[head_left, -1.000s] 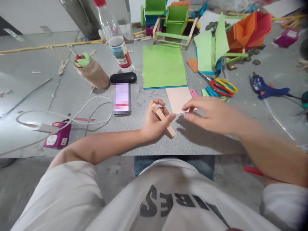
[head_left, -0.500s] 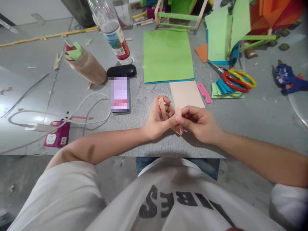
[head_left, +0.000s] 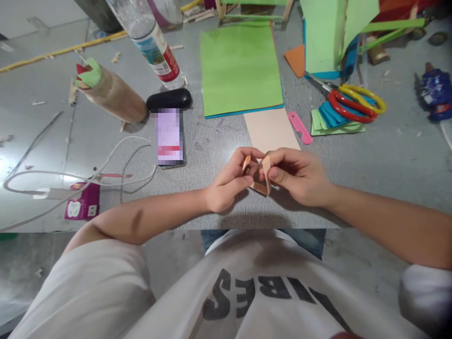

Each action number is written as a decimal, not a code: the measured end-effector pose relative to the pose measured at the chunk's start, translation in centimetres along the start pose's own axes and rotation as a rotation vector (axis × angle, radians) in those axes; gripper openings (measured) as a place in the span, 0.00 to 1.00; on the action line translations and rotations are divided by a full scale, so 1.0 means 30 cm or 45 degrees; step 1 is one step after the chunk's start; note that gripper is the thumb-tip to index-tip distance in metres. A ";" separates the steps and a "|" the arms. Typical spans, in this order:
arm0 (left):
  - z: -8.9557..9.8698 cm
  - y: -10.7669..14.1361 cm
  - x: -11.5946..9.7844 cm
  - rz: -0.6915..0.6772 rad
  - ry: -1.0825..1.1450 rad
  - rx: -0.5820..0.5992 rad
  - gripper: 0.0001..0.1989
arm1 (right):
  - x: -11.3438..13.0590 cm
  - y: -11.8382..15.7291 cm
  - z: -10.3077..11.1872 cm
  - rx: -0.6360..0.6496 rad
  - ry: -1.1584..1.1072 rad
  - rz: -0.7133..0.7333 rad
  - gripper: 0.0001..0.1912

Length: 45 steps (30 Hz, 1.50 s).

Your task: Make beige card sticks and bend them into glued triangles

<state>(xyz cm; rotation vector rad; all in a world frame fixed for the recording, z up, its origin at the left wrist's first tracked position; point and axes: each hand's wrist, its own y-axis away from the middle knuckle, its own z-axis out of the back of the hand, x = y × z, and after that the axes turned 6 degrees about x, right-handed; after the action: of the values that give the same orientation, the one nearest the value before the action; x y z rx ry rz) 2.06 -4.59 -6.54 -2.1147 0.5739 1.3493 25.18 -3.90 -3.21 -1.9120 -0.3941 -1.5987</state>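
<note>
Between my two hands, near the table's front edge, is a small folded strip of peach-coloured paper [head_left: 267, 176], bent so that its ends stand up. My left hand [head_left: 229, 181] is closed round its left part, thumb on the lower bend. My right hand [head_left: 298, 176] pinches the upright right end between thumb and fingers. Fingers hide much of the strip's middle. Just beyond my hands lies a pale peach sheet [head_left: 271, 128], its far edge under a stack of green paper [head_left: 242, 70].
Right of the sheet are a pink cutter [head_left: 300, 128], red-and-yellow scissors [head_left: 355, 104] on small green and blue papers, and a blue glue gun [head_left: 437, 92]. On the left stand a plastic bottle [head_left: 155, 52], a phone [head_left: 169, 136], a paper-filled tube [head_left: 113, 92] and a purple socket block [head_left: 83, 202] with white cables.
The strip's right end has turned more upright, and my right thumb has shifted onto its outer side. My left fingers have moved closer to my right hand. The view has shifted slightly.
</note>
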 end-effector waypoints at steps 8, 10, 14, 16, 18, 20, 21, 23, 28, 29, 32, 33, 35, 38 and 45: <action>0.032 0.014 0.021 -0.062 -0.174 0.301 0.42 | -0.014 0.013 -0.005 0.032 0.257 0.184 0.07; 0.036 0.012 0.021 -0.079 -0.213 0.316 0.44 | -0.014 0.015 -0.006 0.043 0.298 0.203 0.06; 0.037 0.011 0.022 -0.063 -0.210 0.357 0.44 | -0.012 0.016 -0.012 0.070 0.309 0.242 0.03; 0.033 0.011 0.023 -0.054 -0.193 0.361 0.43 | -0.009 0.017 -0.017 0.080 0.321 0.258 0.02; 0.029 0.010 0.018 -0.047 -0.159 0.356 0.41 | -0.004 0.018 -0.021 0.077 0.340 0.254 0.02; 0.025 0.009 0.009 0.003 -0.126 0.338 0.39 | 0.001 0.018 -0.024 0.066 0.355 0.225 0.03; 0.024 0.008 0.004 0.037 -0.113 0.324 0.38 | 0.004 0.018 -0.025 0.059 0.359 0.207 0.04; 0.023 0.006 -0.005 0.090 -0.097 0.292 0.37 | 0.009 0.019 -0.028 0.039 0.368 0.165 0.07; 0.030 0.001 -0.001 0.013 -0.080 0.326 0.33 | 0.015 0.024 -0.031 0.001 0.389 0.081 0.11; 0.032 -0.001 0.003 -0.014 -0.092 0.334 0.32 | 0.015 0.025 -0.031 0.003 0.389 0.088 0.11; 0.036 -0.004 0.013 -0.054 -0.148 0.280 0.31 | 0.017 0.025 -0.030 0.014 0.374 0.124 0.08; 0.036 -0.005 0.016 -0.052 -0.161 0.256 0.32 | 0.018 0.026 -0.031 0.009 0.367 0.116 0.07; 0.034 -0.004 0.017 -0.032 -0.169 0.234 0.36 | 0.021 0.028 -0.035 -0.006 0.351 0.069 0.07; 0.030 -0.002 0.009 -0.007 -0.139 0.274 0.41 | 0.024 0.040 -0.045 -0.047 0.324 0.013 0.07; 0.001 -0.001 0.013 0.039 -0.149 0.164 0.41 | 0.026 0.071 -0.060 -0.185 0.323 -0.080 0.12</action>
<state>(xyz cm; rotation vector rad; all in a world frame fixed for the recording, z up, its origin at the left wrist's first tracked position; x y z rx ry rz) 2.21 -4.56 -6.91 -1.9179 0.6301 1.4035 25.19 -6.79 -2.87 -1.7843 -0.2384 -1.9305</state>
